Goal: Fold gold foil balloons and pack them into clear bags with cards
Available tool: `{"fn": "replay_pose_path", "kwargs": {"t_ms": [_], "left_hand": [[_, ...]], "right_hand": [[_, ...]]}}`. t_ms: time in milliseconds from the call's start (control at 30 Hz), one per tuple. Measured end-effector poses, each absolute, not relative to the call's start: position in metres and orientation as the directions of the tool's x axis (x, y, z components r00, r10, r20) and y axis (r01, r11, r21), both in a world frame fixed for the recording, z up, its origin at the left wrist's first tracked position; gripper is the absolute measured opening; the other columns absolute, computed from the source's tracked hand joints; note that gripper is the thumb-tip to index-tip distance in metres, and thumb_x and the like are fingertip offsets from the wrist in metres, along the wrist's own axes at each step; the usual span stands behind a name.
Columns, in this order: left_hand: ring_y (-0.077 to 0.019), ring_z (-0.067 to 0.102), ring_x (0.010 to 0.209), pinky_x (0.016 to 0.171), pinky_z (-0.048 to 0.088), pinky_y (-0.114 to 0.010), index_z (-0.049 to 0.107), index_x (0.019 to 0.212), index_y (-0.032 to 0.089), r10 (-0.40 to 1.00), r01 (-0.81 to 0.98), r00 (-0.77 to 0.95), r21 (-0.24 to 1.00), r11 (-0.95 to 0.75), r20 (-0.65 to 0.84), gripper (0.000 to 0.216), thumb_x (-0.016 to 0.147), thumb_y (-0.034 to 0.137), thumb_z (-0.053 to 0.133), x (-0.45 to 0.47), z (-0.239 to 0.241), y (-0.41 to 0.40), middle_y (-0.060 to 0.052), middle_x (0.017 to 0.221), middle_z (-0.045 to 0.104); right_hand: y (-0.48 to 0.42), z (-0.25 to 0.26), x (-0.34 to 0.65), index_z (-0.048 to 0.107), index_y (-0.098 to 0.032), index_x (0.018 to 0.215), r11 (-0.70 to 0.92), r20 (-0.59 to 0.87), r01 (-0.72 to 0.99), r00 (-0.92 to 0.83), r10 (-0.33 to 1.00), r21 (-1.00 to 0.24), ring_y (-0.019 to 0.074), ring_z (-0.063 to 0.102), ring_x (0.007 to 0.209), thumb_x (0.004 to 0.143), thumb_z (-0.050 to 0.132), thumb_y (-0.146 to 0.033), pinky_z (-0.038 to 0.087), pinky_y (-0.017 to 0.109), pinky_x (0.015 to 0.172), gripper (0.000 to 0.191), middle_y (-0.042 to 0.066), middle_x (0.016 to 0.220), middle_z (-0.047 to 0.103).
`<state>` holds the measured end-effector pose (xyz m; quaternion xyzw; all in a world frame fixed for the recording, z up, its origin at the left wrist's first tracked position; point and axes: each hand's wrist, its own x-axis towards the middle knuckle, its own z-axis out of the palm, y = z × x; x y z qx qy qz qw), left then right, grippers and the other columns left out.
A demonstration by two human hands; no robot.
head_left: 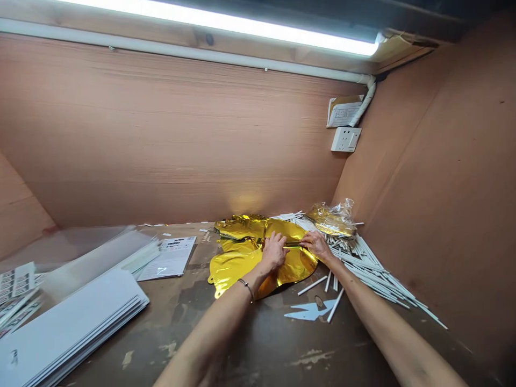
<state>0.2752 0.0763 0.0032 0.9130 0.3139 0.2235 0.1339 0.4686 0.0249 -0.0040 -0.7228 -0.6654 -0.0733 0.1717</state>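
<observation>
Flat gold foil balloons [237, 263] lie in a shiny, overlapping pile at the middle of the tabletop, toward the back. My left hand [274, 250] rests on the foil with its fingers stretched out over it, and a thin bracelet circles that wrist. To its right, my right hand [316, 245] pinches a folded edge of the top foil balloon between thumb and fingers. The fold runs between the two hands. Beneath the palms part of the foil is hidden.
White sticks [374, 269] spread along the right, with a clear plastic bag of gold pieces [332, 217] on them. A pale blue cut-out [310, 310] lies nearer. White card sheets [80, 322], printed packets [169, 258] and clear sleeves [88, 263] cover the left. Walls enclose the back and right.
</observation>
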Motion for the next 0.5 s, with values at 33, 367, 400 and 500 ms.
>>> {"fn": "replay_pose_path", "kwargs": {"t_ms": [33, 367, 400, 500], "left_hand": [[-0.0263, 0.027, 0.122, 0.098, 0.023, -0.046, 0.049, 0.109, 0.019, 0.634, 0.51, 0.704, 0.394, -0.764, 0.32, 0.033, 0.077, 0.024, 0.05, 0.283, 0.002, 0.08, -0.009, 0.123, 0.044], [-0.0137, 0.055, 0.071, 0.069, 0.04, -0.024, 0.064, 0.074, 0.017, 0.768, 0.423, 0.507, 0.663, -0.617, 0.392, 0.023, 0.079, 0.023, 0.042, 0.293, 0.036, 0.106, -0.002, 0.068, 0.061], [-0.0118, 0.054, 0.068, 0.066, 0.04, -0.021, 0.064, 0.075, 0.018, 0.773, 0.396, 0.482, 0.684, -0.613, 0.413, 0.024, 0.079, 0.025, 0.042, 0.287, 0.045, 0.109, 0.0, 0.066, 0.061], [-0.0083, 0.049, 0.056, 0.055, 0.038, -0.017, 0.063, 0.071, 0.015, 0.79, 0.147, 0.389, 0.815, -0.56, 0.473, 0.022, 0.076, 0.028, 0.046, 0.259, 0.076, 0.117, 0.003, 0.056, 0.055]], "right_hand": [[0.024, -0.002, 0.468, 0.069, -0.024, 0.078, -0.05, 0.355, 0.989, 0.097, 0.93, -0.14, 0.0177, 0.049, 0.083, 0.08, 0.047, -0.031, 0.029, 0.032, 0.076, 0.023, 0.002, 0.087, 0.064], [0.04, 0.097, 0.428, 0.065, -0.019, 0.072, 0.13, 0.356, 0.946, -0.235, 0.904, 0.297, 0.0163, 0.048, 0.075, 0.078, 0.048, -0.031, 0.023, 0.029, 0.067, 0.022, 0.004, 0.074, 0.065], [0.044, 0.113, 0.42, 0.064, -0.019, 0.07, 0.14, 0.337, 0.931, -0.257, 0.906, 0.336, 0.0155, 0.048, 0.072, 0.078, 0.047, -0.03, 0.023, 0.029, 0.065, 0.022, 0.004, 0.072, 0.065], [0.054, 0.167, 0.387, 0.063, -0.018, 0.067, 0.202, 0.342, 0.864, -0.384, 0.858, 0.462, 0.0146, 0.049, 0.067, 0.077, 0.044, -0.024, 0.023, 0.028, 0.064, 0.022, 0.004, 0.069, 0.064]]}}
